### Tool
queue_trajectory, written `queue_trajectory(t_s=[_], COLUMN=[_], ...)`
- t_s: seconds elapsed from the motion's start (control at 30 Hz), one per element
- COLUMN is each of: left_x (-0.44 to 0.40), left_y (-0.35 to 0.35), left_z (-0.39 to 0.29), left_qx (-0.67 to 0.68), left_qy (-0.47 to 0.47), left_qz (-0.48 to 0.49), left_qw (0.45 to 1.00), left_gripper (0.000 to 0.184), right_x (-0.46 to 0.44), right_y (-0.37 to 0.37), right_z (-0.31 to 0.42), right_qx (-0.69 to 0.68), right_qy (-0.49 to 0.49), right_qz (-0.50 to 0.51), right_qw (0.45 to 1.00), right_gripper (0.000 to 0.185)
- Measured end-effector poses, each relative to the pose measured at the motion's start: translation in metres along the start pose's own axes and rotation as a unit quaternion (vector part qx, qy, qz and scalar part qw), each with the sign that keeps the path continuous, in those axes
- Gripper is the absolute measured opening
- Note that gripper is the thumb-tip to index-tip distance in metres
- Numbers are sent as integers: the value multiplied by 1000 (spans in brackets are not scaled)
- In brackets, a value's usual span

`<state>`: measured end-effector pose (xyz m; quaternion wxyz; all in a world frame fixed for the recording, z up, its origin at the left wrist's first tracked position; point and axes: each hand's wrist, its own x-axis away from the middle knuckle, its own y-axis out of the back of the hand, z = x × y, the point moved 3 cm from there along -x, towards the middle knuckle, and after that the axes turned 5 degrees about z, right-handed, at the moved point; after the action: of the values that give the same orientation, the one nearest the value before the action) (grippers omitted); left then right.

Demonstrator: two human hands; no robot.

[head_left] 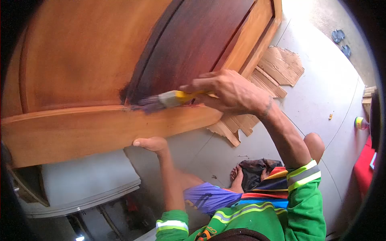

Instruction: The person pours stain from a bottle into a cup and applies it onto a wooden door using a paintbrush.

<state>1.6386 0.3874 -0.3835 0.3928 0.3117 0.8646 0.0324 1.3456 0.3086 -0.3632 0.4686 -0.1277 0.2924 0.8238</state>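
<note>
A wooden door or panel [80, 126] fills the upper left, partly coated in dark reddish-brown stain and partly bare orange-brown wood. My right hand [227, 92] is wrapped round the yellow handle of a paintbrush [171, 98]. Its dark, wet-looking bristles, blurred by motion, are at the lower corner of the stained part, where it meets the lighter bottom rail. Below, my left hand [152, 143] grips the rail's lower edge; the thumb shows on the near side, while the other fingers are hidden behind the wood.
Flattened cardboard pieces [281, 66] lie on the grey tiled floor beside the panel. A dark cloth [259, 172] is near my bare feet. To the lower left is a pale slab [88, 180]. Slippers [338, 36], a bottle [361, 123] and a red item [364, 164] are at the right.
</note>
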Motion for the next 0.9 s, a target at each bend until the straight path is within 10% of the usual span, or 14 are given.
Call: queue_trajectory(t_s=[0.2,0.4,0.5,0.67,0.9], left_x=[0,-4,-5,-6,-3], left_y=[-2,9,7,6,7], left_z=[0,26,20,24,16], left_qx=[20,9,9,1,21], left_qy=[-15,14,-12,-17,-19], left_qz=[0,14,14,-1,20], left_qw=[1000,1000,1000,1000,999], left_gripper=[89,87,85,86,89], right_x=[29,27,66,130,89], right_y=[1,2,-48,-87,-87], right_z=[-28,-16,-85,-159,-102], right_qx=[221,29,-42,137,389], right_qy=[-219,-28,-118,-270,-169], right_qz=[201,-28,46,97,80], right_qw=[929,999,991,948,902], right_gripper=[23,24,25,23,16])
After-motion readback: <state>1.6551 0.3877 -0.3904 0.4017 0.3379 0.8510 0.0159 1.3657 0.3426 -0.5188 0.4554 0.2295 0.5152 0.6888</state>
